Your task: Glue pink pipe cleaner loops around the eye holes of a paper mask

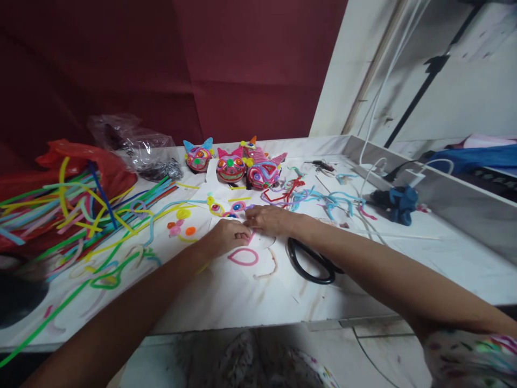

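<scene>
My left hand (226,235) and my right hand (270,219) meet at the middle of the white table (242,296), fingertips together on a pink pipe cleaner piece (243,256) that loops toward me on a white sheet. What the fingers pinch is partly hidden. Just beyond the hands lie small coiled pipe cleaner shapes (226,207). Three colourful cat-eared pipe cleaner masks (231,166) stand further back. Black-handled scissors (311,263) lie under my right forearm.
A big heap of loose coloured pipe cleaners (76,210) covers the left side, over a red bag (92,161) and near a clear plastic bag (133,143). Cut scraps (319,196), white cables (375,167) and blue cloth (399,203) lie at the right. A dark red wall stands behind.
</scene>
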Motion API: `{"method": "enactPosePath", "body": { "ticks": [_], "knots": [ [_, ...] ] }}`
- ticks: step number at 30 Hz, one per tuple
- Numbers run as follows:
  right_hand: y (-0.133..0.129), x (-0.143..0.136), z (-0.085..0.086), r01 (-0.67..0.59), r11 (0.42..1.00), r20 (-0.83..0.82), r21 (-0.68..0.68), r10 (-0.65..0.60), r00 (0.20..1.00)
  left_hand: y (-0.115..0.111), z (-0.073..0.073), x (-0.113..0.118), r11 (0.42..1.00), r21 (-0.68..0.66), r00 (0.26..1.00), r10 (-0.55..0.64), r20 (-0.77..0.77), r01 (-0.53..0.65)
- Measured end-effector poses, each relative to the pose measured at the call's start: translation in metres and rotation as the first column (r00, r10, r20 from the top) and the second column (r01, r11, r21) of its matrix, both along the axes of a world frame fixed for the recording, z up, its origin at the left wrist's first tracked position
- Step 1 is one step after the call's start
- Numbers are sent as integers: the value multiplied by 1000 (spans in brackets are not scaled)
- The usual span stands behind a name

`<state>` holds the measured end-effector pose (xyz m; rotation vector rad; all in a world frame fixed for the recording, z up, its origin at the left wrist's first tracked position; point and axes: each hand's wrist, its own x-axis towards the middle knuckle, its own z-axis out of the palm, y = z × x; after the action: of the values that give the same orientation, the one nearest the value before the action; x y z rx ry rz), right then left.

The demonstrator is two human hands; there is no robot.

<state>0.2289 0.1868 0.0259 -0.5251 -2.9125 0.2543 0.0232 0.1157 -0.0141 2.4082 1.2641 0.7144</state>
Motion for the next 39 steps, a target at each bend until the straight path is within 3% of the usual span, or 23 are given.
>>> {"method": "enactPosePath", "body": {
  "ticks": [7, 12, 22, 32, 39],
  "knots": [
    [4, 1, -1, -11, 997, -10, -79, 11, 1000, 2, -12, -2, 989, 129, 998, -69, 4, 68],
    [4, 1, 1, -30, 995, 6, -90, 31, 1000, -1, -15, -5, 981, 187, 995, -68, 67, 55],
    [1, 3, 7, -65, 995, 37, -82, 68, 997, 0, -15, -6, 989, 102, 984, 91, 157, -107],
    [-1, 4, 6, 39, 995, -73, -88, -45, 996, 2, -12, -6, 979, 17, 974, 199, 106, -201],
    [0, 4, 0, 148, 968, -79, -203, -167, 983, 3, -15, -7, 978, -36, 975, 208, 82, -206]
  ]
}}
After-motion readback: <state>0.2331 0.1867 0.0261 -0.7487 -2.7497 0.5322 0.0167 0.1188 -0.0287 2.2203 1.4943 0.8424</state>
